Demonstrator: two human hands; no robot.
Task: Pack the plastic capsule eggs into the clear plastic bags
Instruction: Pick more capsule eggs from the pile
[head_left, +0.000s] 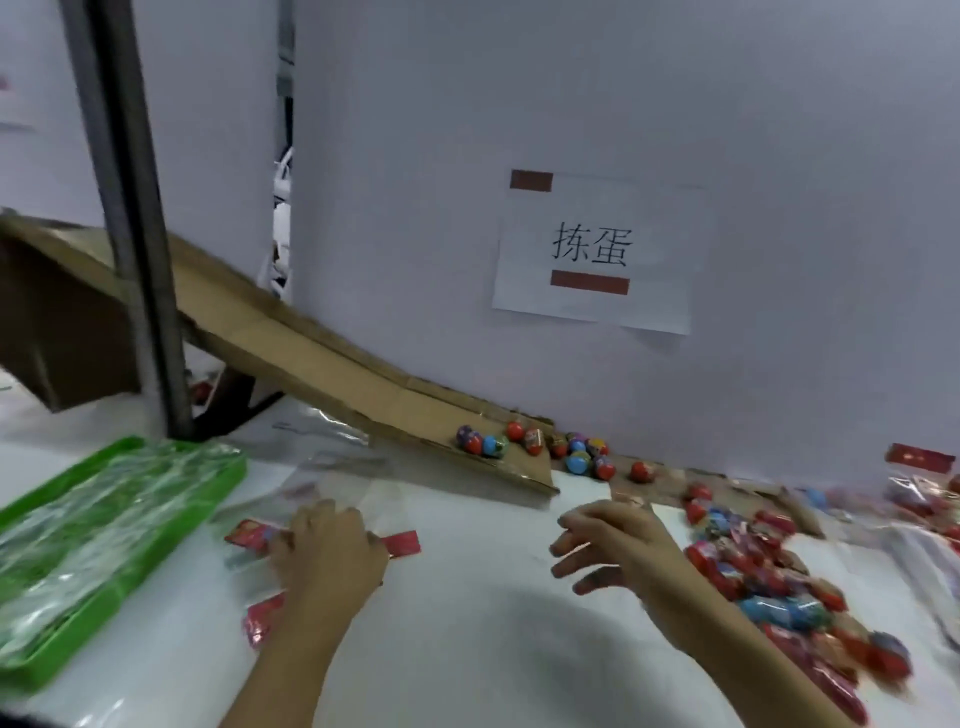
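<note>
Several coloured capsule eggs (576, 451) lie bunched at the foot of a cardboard ramp (322, 358) against the white wall. My left hand (330, 545) rests on a clear plastic bag with a red header strip (402, 543) flat on the table; its fingers curl over the bag's top edge. A second red-topped bag (262, 621) lies just below it. My right hand (608, 540) hovers over the table with its fingers spread and holds nothing. Filled bags of eggs (769, 582) are heaped to its right.
A green tray (208, 499) stacked with clear bags sits at the left. A dark metal post (140, 218) rises behind it. A paper sign (597, 249) is taped to the wall. More bags (919, 483) lie at the far right.
</note>
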